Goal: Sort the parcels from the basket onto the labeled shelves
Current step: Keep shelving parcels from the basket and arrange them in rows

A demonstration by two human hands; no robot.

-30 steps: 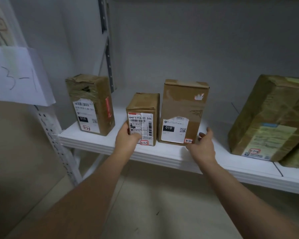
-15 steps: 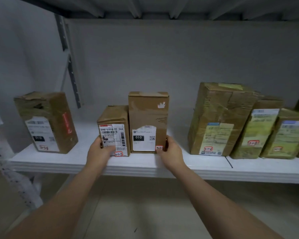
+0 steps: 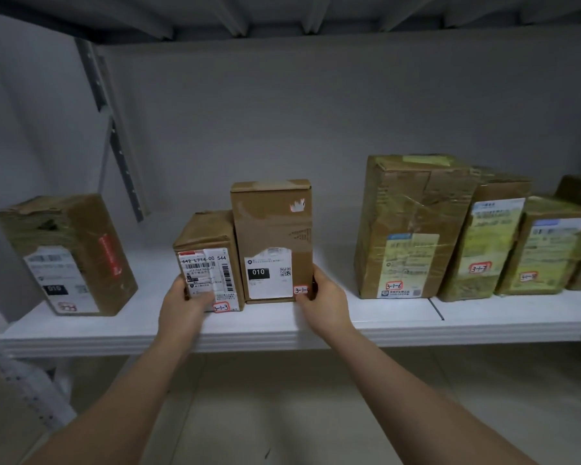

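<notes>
A short box (image 3: 208, 260) is held at its lower left corner by the left hand (image 3: 185, 302), whose thumb lies across the front label while the fingers are wrapped round the side. A taller box (image 3: 271, 239) is gripped at its lower right corner by the right hand (image 3: 326, 302), thumb on the front edge, fingers curled behind the side. Both grips are thus closed on a box. The two boxes are stood upright and pressed side by side, touching, near the front of a white shelf (image 3: 282, 333). A small red-edged tag reading 3-1-3 is seen at the foot of the short box; the tag on the tall box is partly covered by the thumb.

Well apart to the left, a taped box (image 3: 67, 253) is stood upright, turned slightly. To the right, past a gap, a big taped box (image 3: 413, 226) tagged 3-1-6 is placed, with two yellow-labelled parcels (image 3: 490, 243) (image 3: 550, 246) packed tight beside it and another box partly cut off at the frame edge. A perforated metal upright (image 3: 114, 129) is fixed against the grey back wall. Both bare forearms are reached up from the bottom of the view.
</notes>
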